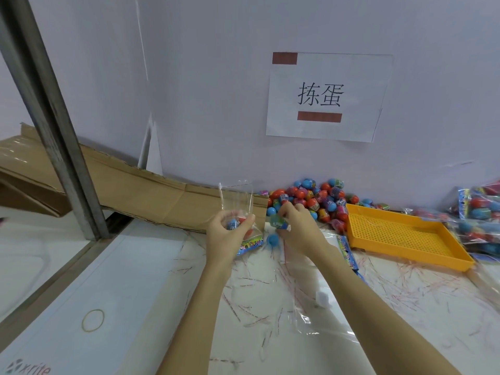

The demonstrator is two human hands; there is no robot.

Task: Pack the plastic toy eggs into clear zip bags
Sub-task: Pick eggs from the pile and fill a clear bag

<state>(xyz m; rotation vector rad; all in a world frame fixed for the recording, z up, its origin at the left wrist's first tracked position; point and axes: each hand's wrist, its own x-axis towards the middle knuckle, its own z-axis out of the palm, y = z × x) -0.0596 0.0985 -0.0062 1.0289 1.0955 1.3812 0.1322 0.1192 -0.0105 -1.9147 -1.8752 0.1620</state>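
Observation:
My left hand grips a clear zip bag upright by its middle; a blue egg and a red egg show inside it, and its printed end hangs below my palm. My right hand holds a green-and-blue toy egg just right of the bag. A loose blue egg lies on the table beneath that hand. A pile of red, blue and pink toy eggs sits against the wall behind my right hand.
An orange perforated tray stands right of the pile. Filled bags are heaped at the far right. Flattened cardboard leans along the wall on the left. A metal post rises at left. A rubber band lies on the table.

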